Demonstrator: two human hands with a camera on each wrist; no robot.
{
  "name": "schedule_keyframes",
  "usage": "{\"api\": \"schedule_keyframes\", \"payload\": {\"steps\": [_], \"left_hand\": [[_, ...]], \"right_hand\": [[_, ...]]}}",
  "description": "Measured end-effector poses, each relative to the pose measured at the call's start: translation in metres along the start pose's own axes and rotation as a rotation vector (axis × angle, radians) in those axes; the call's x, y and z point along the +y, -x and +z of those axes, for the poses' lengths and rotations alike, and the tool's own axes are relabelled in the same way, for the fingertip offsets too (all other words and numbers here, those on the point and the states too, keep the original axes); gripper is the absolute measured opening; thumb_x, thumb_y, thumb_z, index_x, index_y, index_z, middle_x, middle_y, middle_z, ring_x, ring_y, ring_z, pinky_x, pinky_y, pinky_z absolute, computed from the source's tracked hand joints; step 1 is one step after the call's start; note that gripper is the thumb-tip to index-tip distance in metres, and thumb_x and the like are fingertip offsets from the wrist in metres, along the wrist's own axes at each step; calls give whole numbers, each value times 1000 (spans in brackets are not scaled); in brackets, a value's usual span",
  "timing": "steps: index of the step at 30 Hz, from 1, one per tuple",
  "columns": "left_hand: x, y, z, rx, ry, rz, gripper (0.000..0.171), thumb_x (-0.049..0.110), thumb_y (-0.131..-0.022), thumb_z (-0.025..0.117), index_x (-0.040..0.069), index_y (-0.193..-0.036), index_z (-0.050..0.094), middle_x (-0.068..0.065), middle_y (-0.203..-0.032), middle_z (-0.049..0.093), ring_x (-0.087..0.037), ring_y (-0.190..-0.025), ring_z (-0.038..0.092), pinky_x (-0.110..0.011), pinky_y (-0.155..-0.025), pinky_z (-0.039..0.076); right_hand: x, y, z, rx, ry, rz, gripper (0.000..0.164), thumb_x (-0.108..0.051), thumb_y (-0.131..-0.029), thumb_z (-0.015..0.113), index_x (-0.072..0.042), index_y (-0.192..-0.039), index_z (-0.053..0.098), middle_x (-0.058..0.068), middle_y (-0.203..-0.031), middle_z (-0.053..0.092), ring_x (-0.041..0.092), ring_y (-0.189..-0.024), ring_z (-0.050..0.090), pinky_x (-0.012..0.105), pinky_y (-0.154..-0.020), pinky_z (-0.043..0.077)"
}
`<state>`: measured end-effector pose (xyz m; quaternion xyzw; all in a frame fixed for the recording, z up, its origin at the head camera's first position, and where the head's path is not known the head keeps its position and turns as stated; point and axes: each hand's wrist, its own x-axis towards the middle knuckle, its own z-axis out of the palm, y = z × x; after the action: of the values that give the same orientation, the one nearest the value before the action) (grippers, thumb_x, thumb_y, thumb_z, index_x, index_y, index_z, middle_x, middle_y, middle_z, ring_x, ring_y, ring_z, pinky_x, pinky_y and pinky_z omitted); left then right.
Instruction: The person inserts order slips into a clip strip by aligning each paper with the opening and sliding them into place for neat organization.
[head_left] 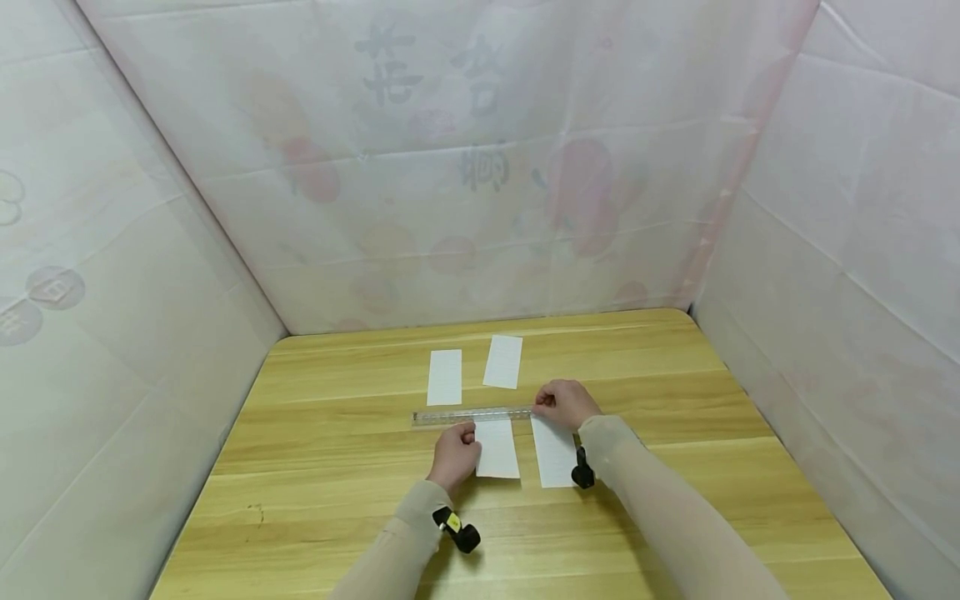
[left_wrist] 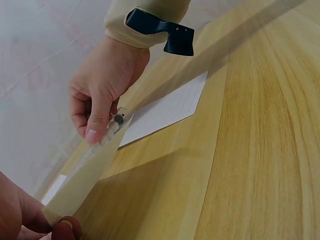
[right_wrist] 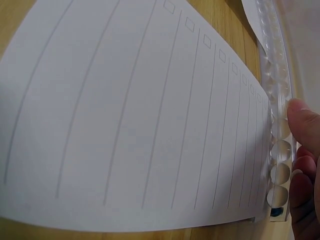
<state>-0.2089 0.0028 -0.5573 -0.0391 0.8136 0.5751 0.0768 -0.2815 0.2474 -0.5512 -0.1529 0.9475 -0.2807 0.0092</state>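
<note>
A clear plastic strip (head_left: 450,417), ruler-like with a row of round shapes along it, lies crosswise between my hands. My right hand (head_left: 567,403) pinches its right end between thumb and fingers. My left hand (head_left: 455,457) pinches the upper left corner of a white paper sheet (head_left: 497,454) close to the strip; this sheet is tilted up off the table in the left wrist view. Below my right hand lies another sheet (head_left: 553,457), which in the right wrist view shows printed lines and small boxes, its top edge by the strip.
Two more white sheets, one left (head_left: 445,377) and one right (head_left: 503,362), lie beyond the strip on the wood-grain table (head_left: 322,492). Pale patterned cloth (head_left: 450,208) hangs behind the table and on both sides. A black wrist camera (head_left: 459,533) is on my left sleeve.
</note>
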Motion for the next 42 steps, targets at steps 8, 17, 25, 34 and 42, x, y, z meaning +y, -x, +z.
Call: {"api": "schedule_keyframes", "payload": {"steps": [8,17,25,34,42], "left_hand": [[1,0,1,-7,17,-12,45,-5,-85,53,-10,-129,54,-9,-95,57,-20,-86,48,-30,-71,41],[1,1,2,-23,34,-16,46,-5,-87,49,-10,-133,51,-9,-97,56,-23,-85,45,-32,-66,37],[4,2,4,-22,37,-15,46,-6,-87,49,-9,-133,50,-11,-106,59,-24,-91,46,-32,-68,37],[6,4,6,-15,21,-9,44,-5,-88,50,-10,-132,52,-12,-106,60,-24,-94,48,-33,-72,40],[8,4,6,-22,23,-14,45,-5,-88,49,-10,-133,51,-12,-108,59,-24,-95,48,-33,-72,40]], "right_hand": [[2,0,1,4,-8,-8,10,-27,-82,77,-21,-78,70,-11,-74,60,8,-67,54,29,-64,47],[7,-2,4,2,-11,-15,10,-28,-82,77,-22,-78,70,-12,-74,60,8,-68,54,29,-65,47],[5,-2,3,-16,-14,14,10,-27,-82,77,-23,-78,70,-11,-74,60,9,-68,54,29,-65,47],[2,-1,3,-18,-11,40,11,-26,-82,77,-22,-77,69,-11,-74,60,9,-68,53,29,-65,46],[-2,0,2,-18,3,48,11,-27,-82,77,-22,-77,69,-11,-74,61,9,-68,53,29,-66,46]]}}
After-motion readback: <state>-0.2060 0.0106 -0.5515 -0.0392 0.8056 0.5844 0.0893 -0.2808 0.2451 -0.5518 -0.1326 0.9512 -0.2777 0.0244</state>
